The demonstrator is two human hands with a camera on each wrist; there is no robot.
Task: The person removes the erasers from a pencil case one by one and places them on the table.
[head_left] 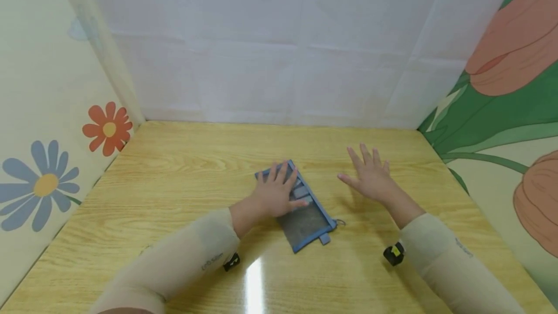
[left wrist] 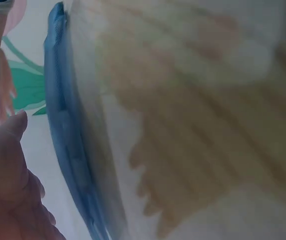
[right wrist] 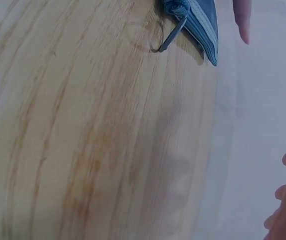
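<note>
A dark, see-through pouch with blue edging (head_left: pixel 305 224) lies slantwise on the table, a few pale patches showing near its upper right side. My left hand (head_left: pixel 274 195) is spread over the pouch's upper part, fingers straight and thumb out to the right, hiding some of it. In the left wrist view the blue edge (left wrist: pixel 68 120) rises beside that hand. To the right of the pouch, my right hand (head_left: pixel 370 178) hovers over the table with fingers fanned and nothing in it. The right wrist view shows a thin loop (right wrist: pixel 170 40) at the pouch's zip end.
The glossy wood-grain table (head_left: pixel 196 159) meets a white sheet (head_left: pixel 279 62) at the back. Flower-painted panels stand left (head_left: pixel 45 185) and right (head_left: pixel 514 47). Small black devices sit by the left wrist (head_left: pixel 231 261) and the right wrist (head_left: pixel 394 254).
</note>
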